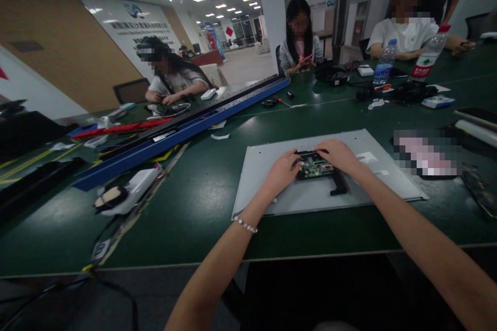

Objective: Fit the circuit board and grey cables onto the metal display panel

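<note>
A green circuit board in a black frame (316, 166) lies on a flat grey panel (264, 165) on the green table. My left hand (283, 168) has its fingers closed on the frame's left edge. At the upper right edge of the same frame, my right hand (337, 154) pinches the rim with its fingertips. A black bracket (339, 184) sticks out below the board, near my right wrist. Small white labels (367, 157) are on the panel to the right of my right hand.
A long blue rail (186, 129) crosses the table at the left, with a white device (134, 191) and cables before it. At the right are a phone (425, 155) and two bottles (384, 64). Several people sit beyond the table.
</note>
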`<state>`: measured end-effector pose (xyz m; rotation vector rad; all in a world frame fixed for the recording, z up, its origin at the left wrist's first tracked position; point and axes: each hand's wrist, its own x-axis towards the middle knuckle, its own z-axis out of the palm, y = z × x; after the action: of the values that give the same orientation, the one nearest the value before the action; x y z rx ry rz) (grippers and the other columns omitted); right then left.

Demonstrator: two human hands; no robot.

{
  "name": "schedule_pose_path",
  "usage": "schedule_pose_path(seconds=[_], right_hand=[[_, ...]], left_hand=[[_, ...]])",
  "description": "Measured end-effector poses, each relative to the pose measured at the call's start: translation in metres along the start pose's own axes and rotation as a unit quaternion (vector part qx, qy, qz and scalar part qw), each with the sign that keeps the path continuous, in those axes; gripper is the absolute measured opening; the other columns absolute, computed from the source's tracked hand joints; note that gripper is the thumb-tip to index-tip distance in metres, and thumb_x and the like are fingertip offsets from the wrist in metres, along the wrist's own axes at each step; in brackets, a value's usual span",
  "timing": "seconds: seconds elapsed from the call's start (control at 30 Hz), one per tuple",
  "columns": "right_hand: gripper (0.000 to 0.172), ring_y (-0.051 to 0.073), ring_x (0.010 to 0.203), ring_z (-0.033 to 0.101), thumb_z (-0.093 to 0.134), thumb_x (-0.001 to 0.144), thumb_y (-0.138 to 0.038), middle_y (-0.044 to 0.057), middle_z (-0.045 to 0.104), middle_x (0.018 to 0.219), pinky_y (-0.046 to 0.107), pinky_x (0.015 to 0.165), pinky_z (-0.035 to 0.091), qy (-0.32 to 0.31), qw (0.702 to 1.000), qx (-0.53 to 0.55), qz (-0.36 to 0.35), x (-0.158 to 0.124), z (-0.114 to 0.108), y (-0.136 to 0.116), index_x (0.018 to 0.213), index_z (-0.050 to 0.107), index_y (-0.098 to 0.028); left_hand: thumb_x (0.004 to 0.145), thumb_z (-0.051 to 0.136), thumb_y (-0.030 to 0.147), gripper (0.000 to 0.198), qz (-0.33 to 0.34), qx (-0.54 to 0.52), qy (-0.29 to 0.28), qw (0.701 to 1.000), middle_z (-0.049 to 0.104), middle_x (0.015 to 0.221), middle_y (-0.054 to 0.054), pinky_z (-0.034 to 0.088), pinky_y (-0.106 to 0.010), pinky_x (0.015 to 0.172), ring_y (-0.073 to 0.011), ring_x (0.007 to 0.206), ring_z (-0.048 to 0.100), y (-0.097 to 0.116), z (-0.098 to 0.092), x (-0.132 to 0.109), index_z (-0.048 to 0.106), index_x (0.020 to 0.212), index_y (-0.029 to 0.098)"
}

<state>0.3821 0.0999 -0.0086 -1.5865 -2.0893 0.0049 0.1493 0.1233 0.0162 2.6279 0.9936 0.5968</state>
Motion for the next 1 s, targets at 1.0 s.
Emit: schedule_pose_path(seconds=[1.0], right_hand=[[0.032,0.024,0.109,0.065,0.046,0.093,-0.017,0.011,0.073,0.114,0.037,0.099,0.047,0.026,0.996,0.056,0.059,0.001,-0.007,0.000,0.110,0.072,-0.014]], left_hand=[[0.087,0.045,0.010,0.033,-0.180,0.119,0.106,0.971,0.056,0.137,-0.014,0.039,-0.041,0.111,-0.0247,0.134,0.046,-0.114,-0.055,0.017,0.070,0.109,0.014]])
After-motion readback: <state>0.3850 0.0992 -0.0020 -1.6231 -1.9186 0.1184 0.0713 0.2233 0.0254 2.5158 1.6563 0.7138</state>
